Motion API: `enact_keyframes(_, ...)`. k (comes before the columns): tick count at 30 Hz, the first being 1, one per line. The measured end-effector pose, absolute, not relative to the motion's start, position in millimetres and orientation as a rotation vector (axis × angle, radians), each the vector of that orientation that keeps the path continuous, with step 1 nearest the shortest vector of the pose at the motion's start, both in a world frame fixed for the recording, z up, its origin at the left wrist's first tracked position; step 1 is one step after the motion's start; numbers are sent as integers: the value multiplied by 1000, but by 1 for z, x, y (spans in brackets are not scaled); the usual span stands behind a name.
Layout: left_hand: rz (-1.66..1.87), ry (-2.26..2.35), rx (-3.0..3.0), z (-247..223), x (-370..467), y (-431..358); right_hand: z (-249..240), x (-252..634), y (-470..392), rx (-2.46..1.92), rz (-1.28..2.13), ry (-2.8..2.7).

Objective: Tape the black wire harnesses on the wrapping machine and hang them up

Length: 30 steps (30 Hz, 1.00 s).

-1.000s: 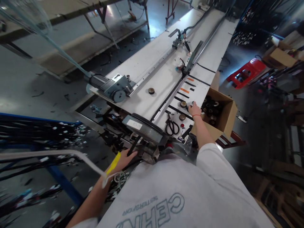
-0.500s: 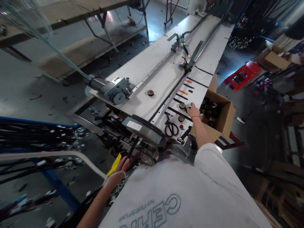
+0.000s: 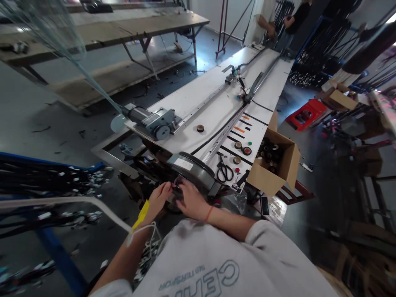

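The right hand (image 3: pixel 192 201) has moved from the red button (image 3: pixel 246 151) to the tabletop's (image 3: pixel 185 140) near end, joining the left hand (image 3: pixel 158 201) beside the grey housing (image 3: pixel 196 173) — what either grip holds, I cannot tell.

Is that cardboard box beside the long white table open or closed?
Open: the box's flaps are spread, and dark rolls show inside.

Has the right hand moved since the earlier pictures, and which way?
Yes, the right hand moved left and closer in, away from the cardboard box, to beside the left hand.
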<state>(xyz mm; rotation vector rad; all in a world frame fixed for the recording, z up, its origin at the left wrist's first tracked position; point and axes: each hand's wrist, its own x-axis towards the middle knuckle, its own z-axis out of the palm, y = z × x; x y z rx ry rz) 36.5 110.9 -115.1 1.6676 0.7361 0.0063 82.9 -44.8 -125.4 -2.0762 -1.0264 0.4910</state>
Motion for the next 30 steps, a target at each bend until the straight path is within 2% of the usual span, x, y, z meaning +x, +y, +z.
enact_keyframes(3,-4,620,1737,-109,36,112,-148,100,-18,-2274,566,-785)
enact_keyframes(6,-20,568,1784,-109,33,111,-155,117,-15,-2223,564,-834)
enact_keyframes(13,37,528,1724,-131,26,117,-143,109,-30,-2145,534,-844)
enact_keyframes(19,-147,376,2007,-158,23,119,-138,117,-18,-2109,448,-985)
enact_keyframes(23,-162,387,2246,-155,18,110,-138,127,-7,-2166,384,-1069)
enact_keyframes(26,-39,363,2366,-147,11,102,-135,126,2,-2210,392,-1136)
enact_keyframes(28,25,380,2299,-149,4,100,-131,122,3,-2180,372,-1224)
enact_keyframes(30,-61,420,2176,-161,-4,101,-128,121,-10,-2076,269,-1331)
